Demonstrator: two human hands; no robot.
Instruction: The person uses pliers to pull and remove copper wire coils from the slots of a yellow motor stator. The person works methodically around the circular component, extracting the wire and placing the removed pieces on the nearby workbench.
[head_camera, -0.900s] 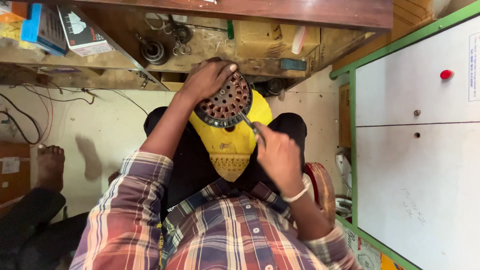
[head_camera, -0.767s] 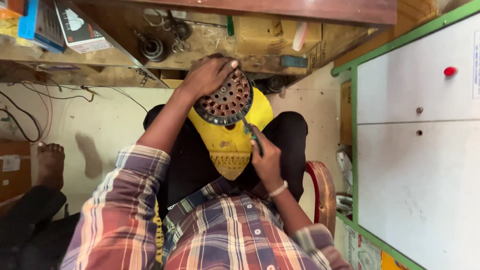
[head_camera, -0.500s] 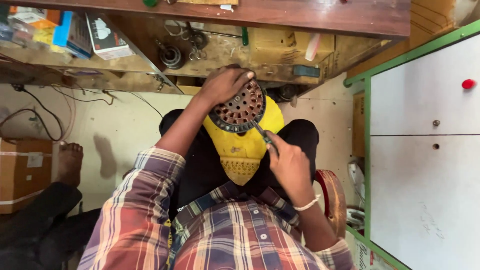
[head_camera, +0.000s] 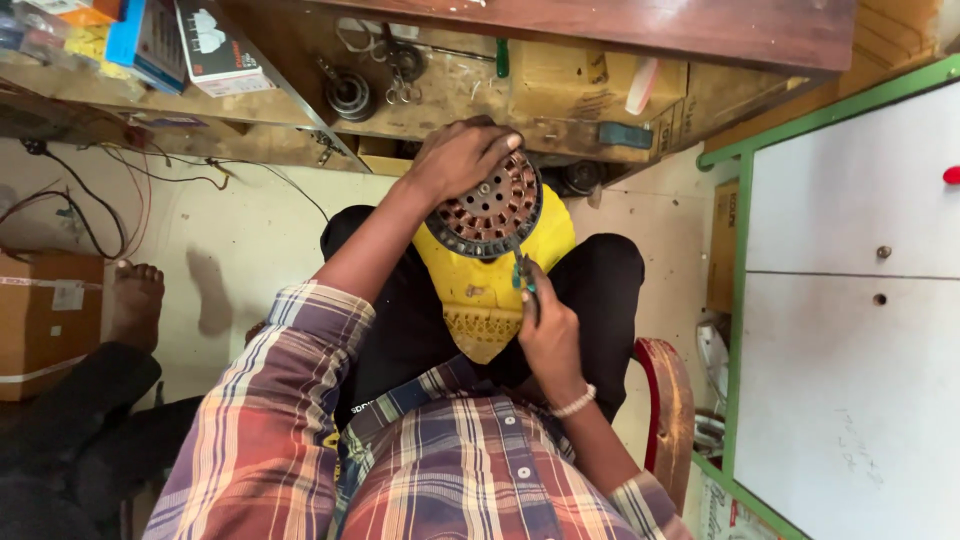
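A round motor stator with copper windings rests tilted on a yellow cloth across my lap. My left hand grips the stator's far rim from above. My right hand holds a small green-handled tool, whose tip touches the stator's near edge. I sit on a red-rimmed stool, wearing a plaid shirt and dark trousers.
A wooden workbench ahead carries bearings, boxes and small parts. A white cabinet with a green frame stands at the right. Wires run along the wall at left. Another person's bare foot and a cardboard box are at left.
The view has shifted slightly. My right hand has drawn in closer to the stator's near edge with the tool; my left hand stays on the rim.
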